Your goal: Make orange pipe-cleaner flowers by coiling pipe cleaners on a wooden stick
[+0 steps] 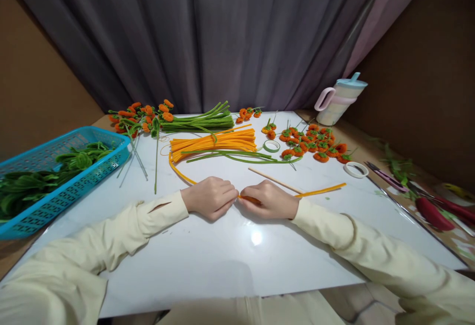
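My left hand (211,198) and my right hand (270,200) meet above the middle of the table, fingers closed. Between them they pinch a yellow-orange pipe cleaner (326,189); one stretch sticks out past my right wrist, and another curves out behind my left hand. Its middle is mostly hidden by my fingers. Just beyond my right hand lies a thin wooden stick (272,179). Behind both hands rests a bundle of yellow-orange pipe cleaners (215,142), with loose green pipe cleaners (237,156) along its near side.
A blue basket (74,191) of green leaf pieces stands left. Orange flowers (143,115), green stems (200,123) and more orange flower heads (311,142) line the back. Tape rolls (271,146), scissors (386,176), red-handled pliers (434,213) and a tumbler (339,102) are rightward.
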The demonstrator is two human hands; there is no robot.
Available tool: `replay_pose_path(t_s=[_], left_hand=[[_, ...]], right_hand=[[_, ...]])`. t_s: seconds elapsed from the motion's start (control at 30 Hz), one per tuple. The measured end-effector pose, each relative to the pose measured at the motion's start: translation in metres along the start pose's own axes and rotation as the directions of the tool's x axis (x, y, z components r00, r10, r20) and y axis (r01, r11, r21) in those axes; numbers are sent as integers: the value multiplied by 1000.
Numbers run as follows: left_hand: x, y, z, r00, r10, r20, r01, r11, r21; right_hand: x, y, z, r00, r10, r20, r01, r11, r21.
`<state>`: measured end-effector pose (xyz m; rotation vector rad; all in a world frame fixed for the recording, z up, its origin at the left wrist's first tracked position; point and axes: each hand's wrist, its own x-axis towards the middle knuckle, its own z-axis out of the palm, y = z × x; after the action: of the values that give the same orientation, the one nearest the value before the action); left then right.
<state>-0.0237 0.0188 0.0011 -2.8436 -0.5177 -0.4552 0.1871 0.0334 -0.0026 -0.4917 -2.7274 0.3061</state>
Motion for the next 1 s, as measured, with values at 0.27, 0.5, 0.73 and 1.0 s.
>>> replay_pose_path(t_s=[0.27, 0.5, 0.73, 1.0], left_hand=[[-3, -2, 3, 993, 112, -19, -111, 992, 67], [-3, -3, 5, 988, 128, -86, -118, 986, 113], [-3, -3, 6, 988, 134, -71, -123, 983, 139], [-2, -3, 5, 986, 148, -82, -135, 981, 142]], right_hand=[[1, 0, -2, 999, -19, 31, 17, 998, 61], [1, 0, -2, 999, -44, 24, 43, 999, 17], [1, -3, -2, 996, -72, 44, 75, 995, -71], [1, -5, -3, 996, -88, 28, 91, 988, -123]])
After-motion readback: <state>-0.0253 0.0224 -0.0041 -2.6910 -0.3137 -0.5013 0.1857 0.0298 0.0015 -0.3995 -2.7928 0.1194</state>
